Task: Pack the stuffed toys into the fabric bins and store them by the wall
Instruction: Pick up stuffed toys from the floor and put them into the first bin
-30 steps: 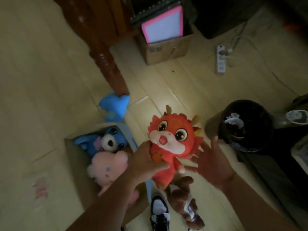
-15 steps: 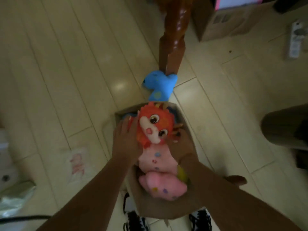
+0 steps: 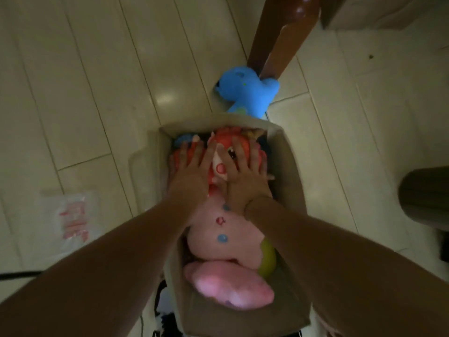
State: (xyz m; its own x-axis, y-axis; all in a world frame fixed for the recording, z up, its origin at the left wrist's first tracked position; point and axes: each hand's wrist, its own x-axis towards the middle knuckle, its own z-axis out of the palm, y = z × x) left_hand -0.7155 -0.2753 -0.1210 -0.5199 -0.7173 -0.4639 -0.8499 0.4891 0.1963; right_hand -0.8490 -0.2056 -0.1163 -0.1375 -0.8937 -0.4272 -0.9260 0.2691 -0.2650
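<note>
Left hand (image 3: 192, 171), right hand (image 3: 245, 176): flat, fingers spread, gripping nothing, pressing red dragon toy (image 3: 228, 144) into fabric bin (image 3: 289, 171).
Advice: push evenly downward beside pink plush (image 3: 226, 239); avoid collapsing soft walls.

No legible text, label, brand or number in view. Plastic bag (image 3: 70, 215) on the floor (image 3: 85, 81), left of the fabric bin (image 3: 289, 171): red printed marks, too blurred to read. Pink stuffed toy (image 3: 226, 234) in the bin: blue and red spots only, decoration, not characters.
</note>
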